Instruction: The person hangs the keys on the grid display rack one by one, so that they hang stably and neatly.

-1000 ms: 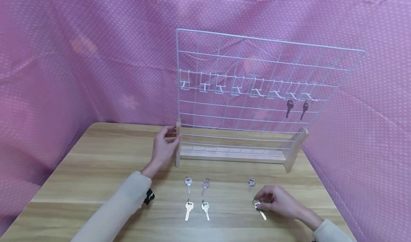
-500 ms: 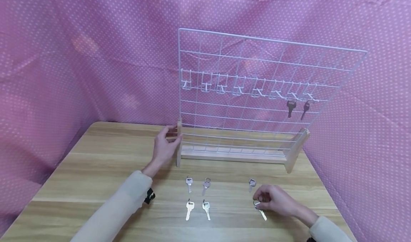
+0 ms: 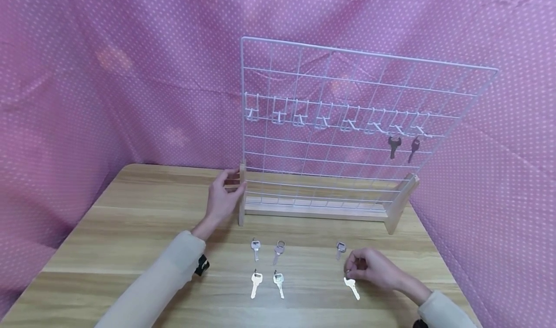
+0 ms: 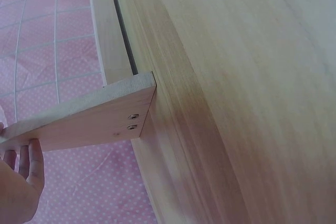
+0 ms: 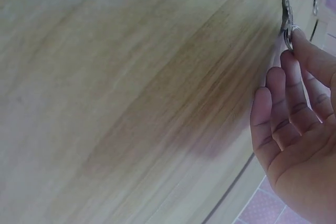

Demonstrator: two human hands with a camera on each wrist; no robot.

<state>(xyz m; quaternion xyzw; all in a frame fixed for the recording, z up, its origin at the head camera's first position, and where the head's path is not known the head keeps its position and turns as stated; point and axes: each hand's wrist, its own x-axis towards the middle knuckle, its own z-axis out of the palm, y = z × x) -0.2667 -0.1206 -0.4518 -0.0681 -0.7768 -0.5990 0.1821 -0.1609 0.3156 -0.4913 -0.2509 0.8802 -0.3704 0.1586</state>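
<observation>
My right hand pinches the ring of a silver key between thumb and fingertips, at the right front of the table. In the right wrist view that key points away from the fingertips, its ring between thumb and finger. My left hand holds the wooden side leg of a white wire grid rack, fingers behind and thumb in front. From the left wrist view, the fingers lie against this wooden leg. A row of white hooks crosses the grid.
Two keys hang at the right end of the row, a broad one and a narrower one. Several ringed keys lie left of centre, among them one gold-bright key. Another key lies just behind my right hand. Pink dotted cloth surrounds the table.
My right hand has closed its fingertips over the key's ring, and the key has shifted slightly left and now catches the light. The left hand stays on the rack's leg.
</observation>
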